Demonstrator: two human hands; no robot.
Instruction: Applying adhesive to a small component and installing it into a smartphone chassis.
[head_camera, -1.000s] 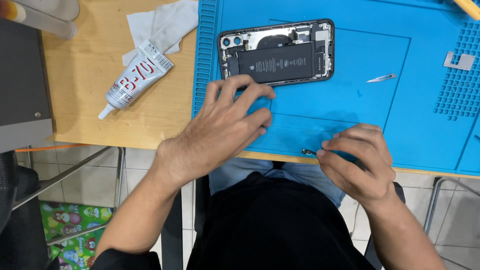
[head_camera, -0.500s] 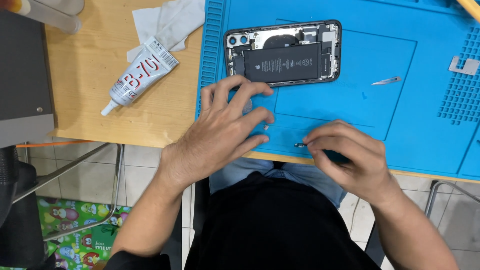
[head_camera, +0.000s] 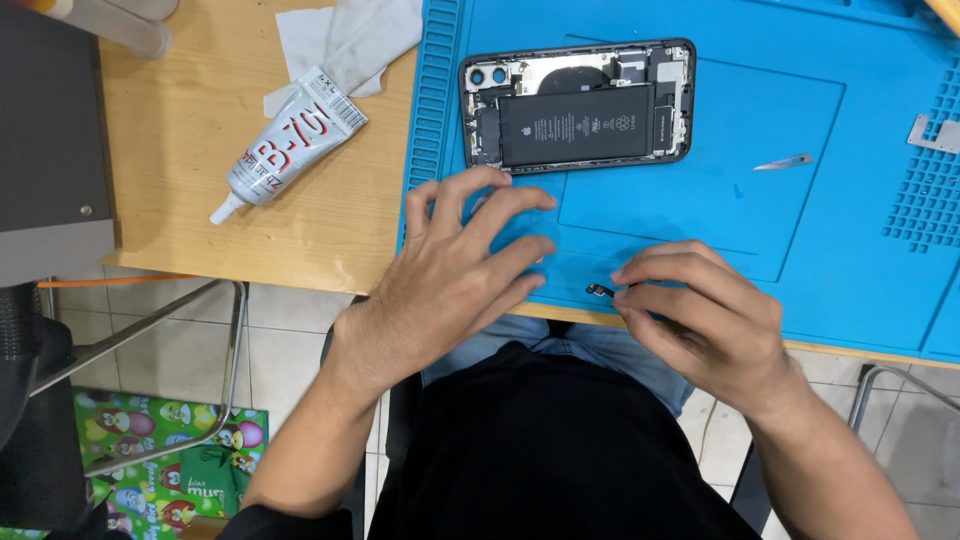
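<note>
Wood tabletop (head_camera: 200, 180): light grain, fills upper left; front edge cuts across mid-frame, tiled floor below.
Blue mat (head_camera: 800, 220): silicone work mat w/ ridged left edge, grid of small cells far right; covers right part of tabletop.
Grey box (head_camera: 50, 150): dark flat-topped unit at left edge, partly out of frame.
Left hand (head_camera: 455, 275): palm down on mat near its left edge, just below phone; fingers spread apart, flat, holding nothing. Fingertips close to phone's lower edge, contact w/ it can't tell.
Right hand (head_camera: 705, 315): at mat's front edge, right of left hand; thumb and forefinger pinched together on small dark part.
Phone (head_camera: 578, 105): opened, screen off, lying lengthwise on mat, upper centre; black battery in middle, camera lenses at left end, dark frame all round.
Glue tube (head_camera: 285, 145): grey-white squeeze tube w/ red print, on bare wood left of mat, nozzle toward lower left, tilted.
White wipes (head_camera: 350, 40): crumpled tissue/cloth at top, above tube, touching its tail end, beside mat edge.
Metal plate (head_camera: 935, 135): small silver bracket on grid cells, far right.
Thin blade (head_camera: 783, 162): small silvery sliver on mat, right of phone, well apart from both hands.
Small dark part (head_camera: 598, 291): tiny black piece w/ short tail, sticking out left of right fingertips, just above mat's front edge; exact kind too small to tell.
</note>
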